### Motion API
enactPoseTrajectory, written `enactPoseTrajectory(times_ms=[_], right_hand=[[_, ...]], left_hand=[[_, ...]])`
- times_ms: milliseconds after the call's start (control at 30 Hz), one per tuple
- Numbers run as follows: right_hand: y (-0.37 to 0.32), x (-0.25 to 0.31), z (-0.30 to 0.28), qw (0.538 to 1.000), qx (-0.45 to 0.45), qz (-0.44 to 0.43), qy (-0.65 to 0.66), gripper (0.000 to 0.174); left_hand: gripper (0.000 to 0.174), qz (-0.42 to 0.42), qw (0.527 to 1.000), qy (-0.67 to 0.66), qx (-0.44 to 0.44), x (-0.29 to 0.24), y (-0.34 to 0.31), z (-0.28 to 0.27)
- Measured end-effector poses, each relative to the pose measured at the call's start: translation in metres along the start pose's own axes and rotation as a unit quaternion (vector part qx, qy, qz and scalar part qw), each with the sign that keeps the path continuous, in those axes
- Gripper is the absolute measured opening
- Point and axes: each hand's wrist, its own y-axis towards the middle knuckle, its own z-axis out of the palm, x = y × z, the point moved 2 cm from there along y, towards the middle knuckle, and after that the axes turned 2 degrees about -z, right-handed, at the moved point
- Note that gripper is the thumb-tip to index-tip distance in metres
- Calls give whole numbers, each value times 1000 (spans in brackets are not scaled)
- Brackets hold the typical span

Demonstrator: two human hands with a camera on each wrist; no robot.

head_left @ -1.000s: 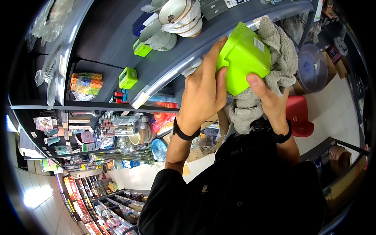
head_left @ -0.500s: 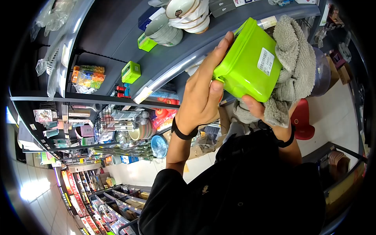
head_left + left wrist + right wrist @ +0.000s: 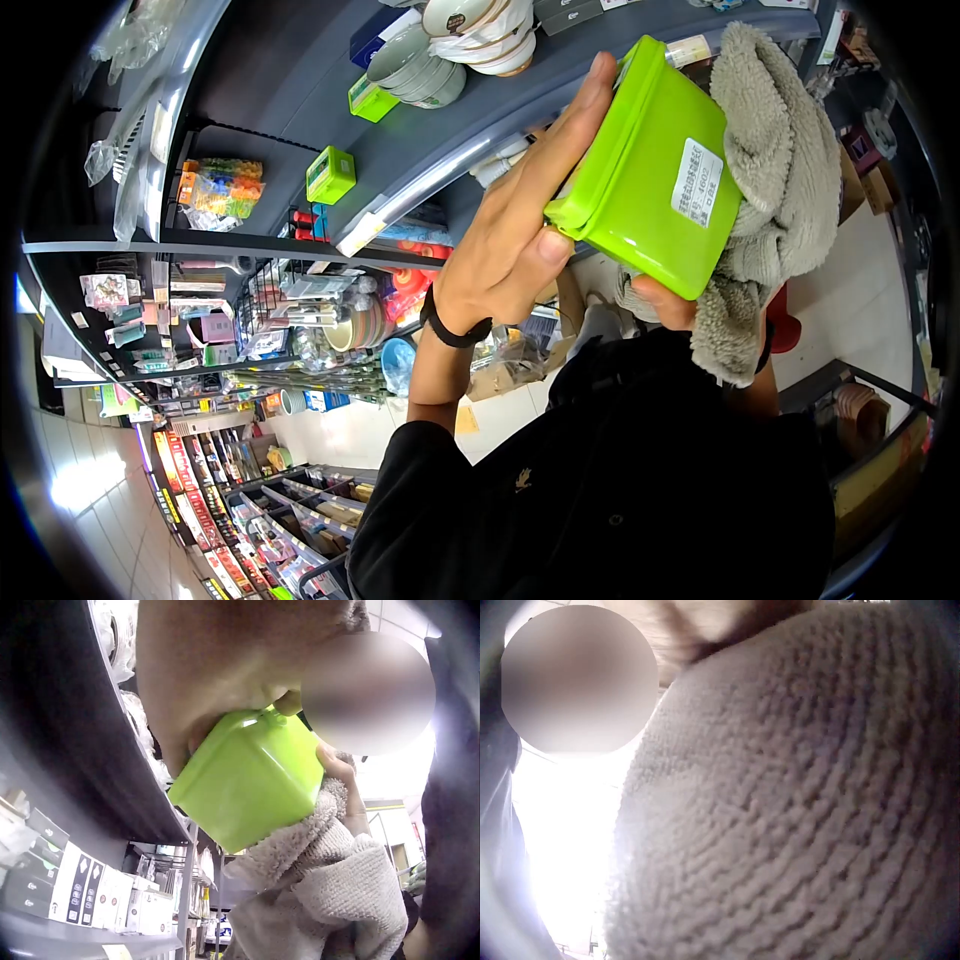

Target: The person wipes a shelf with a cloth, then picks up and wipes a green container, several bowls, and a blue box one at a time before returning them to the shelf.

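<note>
Both hands hold up a lime-green plastic box [image 3: 640, 205], tilted, with a lid on its left side and a white printed label [image 3: 697, 183]. My left hand [image 3: 505, 235] grips it at the lid side, long fingers along the lid and thumb near the lower rim. A bunched grey terry cloth [image 3: 785, 160] covers the far right side of the box. My right hand [image 3: 668, 303] holds the cloth against the box. Its thumb lies at the lower corner, and the cloth hides most of its fingers. Folds of cloth [image 3: 780, 810] fill the right wrist view.
A dark shelf in front carries stacked grey bowls [image 3: 415, 75], wrapped white bowls [image 3: 485, 35] and a small green box [image 3: 330, 175]. Racks of housewares stand to the left. Behind the right arm are a red stool [image 3: 786, 325] and a dark rack [image 3: 850, 420].
The box and cloth have come closer and swung rightward and down, turning the label more to view. More cloth now hangs over the right hand. The left hand keeps its grip on the box.
</note>
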Motion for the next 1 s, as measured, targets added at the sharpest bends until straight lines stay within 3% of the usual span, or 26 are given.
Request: enactPoseTrajectory(times_ms=[200,233,267,300,333,400,433,600,800,867,900,967,1000], right_hand=[[-1,-3,-7,991,43,-10,-126,90],[-3,-7,-7,991,42,-10,-127,90],[-7,-13,-5,998,52,20,-29,92],[-8,-18,-4,995,60,50,67,93],[0,-12,-3,995,60,50,67,93],[23,-2,-3,976,-101,147,121,56],[21,-6,-3,985,-95,105,98,59],[12,-10,-2,996,-34,88,-2,68],[10,-13,4,974,-96,133,155,76],[-4,-19,15,940,-96,210,251,76],[-2,-20,16,941,-93,210,249,76],[9,-17,19,982,-119,97,112,86],[6,-18,19,982,-119,97,112,86]], left_hand=[[77,-15,1000,-16,13,13,3,5],[79,54,997,-54,3,26,6,8],[81,122,988,-91,-7,32,7,10],[85,-39,994,-100,-32,19,-1,6],[85,-39,994,-101,-32,21,1,4],[87,27,998,-20,-47,27,9,-1],[86,66,995,-27,-66,29,10,1],[80,94,993,-34,-68,28,13,6],[77,78,995,-20,-53,27,7,9],[76,67,997,2,-49,25,3,11],[76,16,999,43,-28,12,8,6],[78,2,998,33,-49,8,10,8],[80,-13,998,21,-62,8,10,10]])
